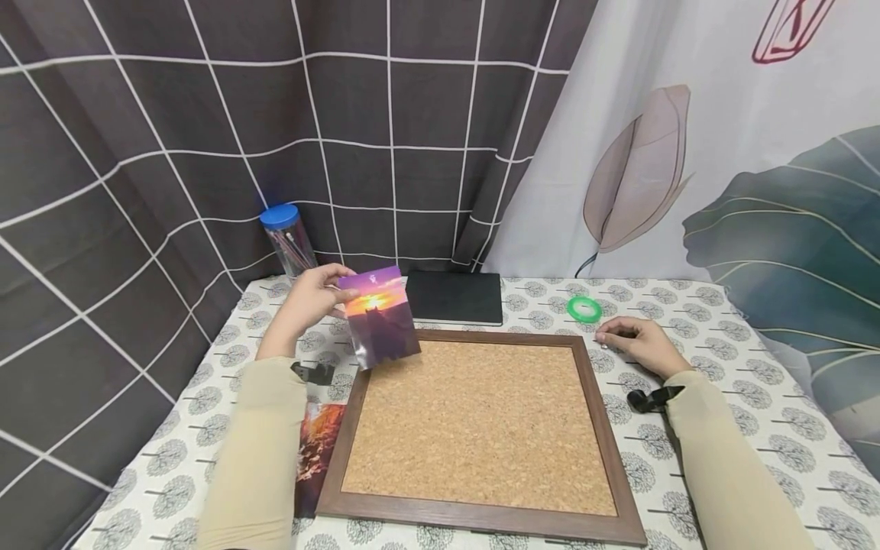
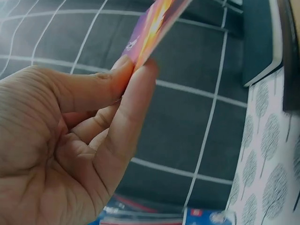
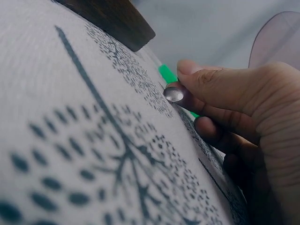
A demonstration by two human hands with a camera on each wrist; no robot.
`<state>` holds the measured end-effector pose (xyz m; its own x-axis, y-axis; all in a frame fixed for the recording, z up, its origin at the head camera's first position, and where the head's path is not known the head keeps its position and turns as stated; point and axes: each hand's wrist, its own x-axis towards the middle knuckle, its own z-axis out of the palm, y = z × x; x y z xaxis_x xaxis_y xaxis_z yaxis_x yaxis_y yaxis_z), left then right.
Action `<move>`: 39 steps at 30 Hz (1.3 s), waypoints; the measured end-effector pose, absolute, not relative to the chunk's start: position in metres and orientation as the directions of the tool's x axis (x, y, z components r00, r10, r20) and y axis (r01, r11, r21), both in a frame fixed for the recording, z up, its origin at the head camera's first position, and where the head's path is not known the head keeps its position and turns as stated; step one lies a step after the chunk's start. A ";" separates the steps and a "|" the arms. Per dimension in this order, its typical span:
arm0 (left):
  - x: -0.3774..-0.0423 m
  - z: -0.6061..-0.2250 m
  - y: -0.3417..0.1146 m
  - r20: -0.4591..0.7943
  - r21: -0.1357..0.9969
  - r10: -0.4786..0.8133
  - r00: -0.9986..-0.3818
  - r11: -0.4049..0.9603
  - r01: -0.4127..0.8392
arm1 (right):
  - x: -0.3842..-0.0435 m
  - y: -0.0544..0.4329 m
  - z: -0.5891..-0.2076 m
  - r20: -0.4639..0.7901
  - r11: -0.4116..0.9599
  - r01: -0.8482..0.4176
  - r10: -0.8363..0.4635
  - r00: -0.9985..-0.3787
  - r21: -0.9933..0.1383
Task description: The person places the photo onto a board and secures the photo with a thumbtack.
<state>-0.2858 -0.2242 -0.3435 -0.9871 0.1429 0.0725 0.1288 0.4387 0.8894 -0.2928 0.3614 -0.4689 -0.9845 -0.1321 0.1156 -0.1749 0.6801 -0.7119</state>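
Note:
My left hand [image 1: 312,300] pinches a photo card [image 1: 380,321] with a purple and orange sunset by its upper left edge, thumb on one side and index finger on the other. The card is tilted, held above the upper left corner of a framed cork board [image 1: 481,428]. To the right of that board, my right hand [image 1: 639,344] is low over the tablecloth. Thumb and index finger hold a small silver thumbtack [image 3: 174,94], its shiny round head showing and its point hidden. A second photo [image 1: 319,451], red and dark, lies left of the board, partly covered by the left sleeve.
Behind the board lies a black notebook [image 1: 455,298]. A green ring-shaped roll [image 1: 584,309] rests near the right hand. At the back left stands a clear jar with a blue lid [image 1: 279,216]. Dark checked curtain [image 1: 426,176] borders the table behind.

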 end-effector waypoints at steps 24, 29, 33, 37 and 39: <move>-0.290 -0.374 -0.185 -0.049 0.753 0.392 -0.919 0.619 0.224 | -0.289 0.349 -0.454 0.179 0.697 -0.210 -0.117 -0.977 -0.685; -0.293 -0.379 -0.181 -0.043 0.700 0.410 -0.911 0.663 0.265 | -0.286 0.327 -0.425 0.277 0.681 -0.335 -0.198 -0.940 -0.651; -0.295 -0.382 -0.181 -0.040 0.703 0.400 -0.916 0.662 0.259 | -0.286 0.295 -0.403 0.364 0.650 -0.465 -0.295 -0.883 -0.602; -0.295 -0.384 -0.182 -0.068 0.726 0.409 -0.910 0.646 0.236 | -0.290 0.265 -0.388 0.406 0.598 -0.554 -0.379 -0.832 -0.579; -0.295 -0.386 -0.181 -0.108 0.728 0.430 -0.896 0.648 0.224 | -0.291 0.249 -0.383 0.407 0.565 -0.570 -0.399 -0.822 -0.596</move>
<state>-0.2946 -0.1808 -0.3863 -0.8962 0.4304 -0.1079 0.2236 0.6481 0.7280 -0.2911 0.2491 -0.3828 -0.8215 -0.3988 0.4075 -0.5701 0.5654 -0.5960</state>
